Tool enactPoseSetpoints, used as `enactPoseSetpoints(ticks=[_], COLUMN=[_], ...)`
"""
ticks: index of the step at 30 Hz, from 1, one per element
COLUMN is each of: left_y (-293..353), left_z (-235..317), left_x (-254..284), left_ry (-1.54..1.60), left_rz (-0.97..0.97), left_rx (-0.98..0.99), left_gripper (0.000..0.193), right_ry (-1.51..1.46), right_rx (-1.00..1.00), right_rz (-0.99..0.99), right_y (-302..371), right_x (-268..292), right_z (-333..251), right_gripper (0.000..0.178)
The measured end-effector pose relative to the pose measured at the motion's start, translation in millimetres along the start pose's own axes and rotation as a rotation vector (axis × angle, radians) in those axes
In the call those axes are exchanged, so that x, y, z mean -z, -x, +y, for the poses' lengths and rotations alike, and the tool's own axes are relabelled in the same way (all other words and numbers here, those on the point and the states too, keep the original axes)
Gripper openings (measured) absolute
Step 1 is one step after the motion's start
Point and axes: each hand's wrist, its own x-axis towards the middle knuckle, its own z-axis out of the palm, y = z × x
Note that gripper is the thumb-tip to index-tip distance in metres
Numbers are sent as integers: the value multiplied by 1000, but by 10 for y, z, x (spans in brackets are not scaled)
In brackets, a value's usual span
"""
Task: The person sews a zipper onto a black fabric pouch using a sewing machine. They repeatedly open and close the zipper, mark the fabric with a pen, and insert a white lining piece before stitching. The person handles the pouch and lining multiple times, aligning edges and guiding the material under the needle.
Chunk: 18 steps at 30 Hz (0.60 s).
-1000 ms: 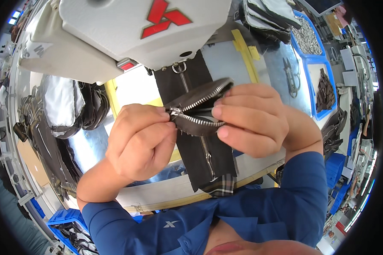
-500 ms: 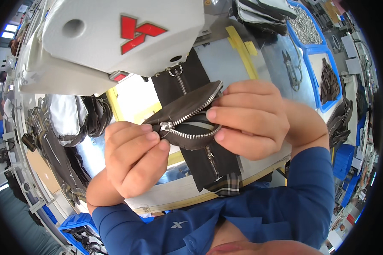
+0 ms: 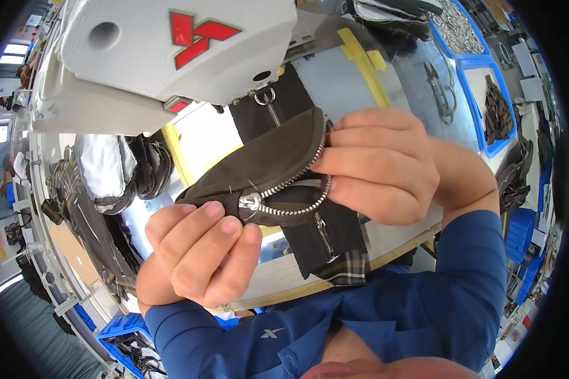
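Observation:
Between both hands I hold a dark brown fabric pouch (image 3: pixel 262 151) above the work surface, its curved metal zipper parted into a gap. A silver zipper slider (image 3: pixel 250 201) sits at the left end of that gap. My left hand (image 3: pixel 202 252) pinches the pouch's lower left corner, beside the slider. With curled fingers, my right hand (image 3: pixel 382 167) grips the zipper edges at the right end. Beneath the pouch lies a dark fabric strip (image 3: pixel 341 237) with a zipper and a metal D-ring (image 3: pixel 265 96), partly hidden.
A white machine head (image 3: pixel 133 76) stands at the upper left. Black and white pieces (image 3: pixel 107 167) are stacked at left. Scissors (image 3: pixel 441 95) lie at right, near blue trays (image 3: pixel 509 101) of metal parts and brown pieces. Yellow tape (image 3: pixel 367 66) marks the table.
The pouch has turned so more of its brown outer face shows, and it looks larger. My left hand has shifted slightly down; my right hand has moved slightly up and right.

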Motion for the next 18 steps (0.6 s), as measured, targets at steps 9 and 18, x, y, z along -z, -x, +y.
enactPoseSetpoints(ticks=[9,18], left_y=[-13,-30], left_z=[-28,-11], left_x=[-85,-267], left_ry=[28,221], left_rz=[15,49], left_rx=[-9,76], left_gripper=[28,36], right_ry=[-9,-35], right_rx=[-21,-94], right_rz=[-19,-90], right_y=[-17,-2], right_x=[18,68], right_z=[0,-99], right_gripper=[11,10])
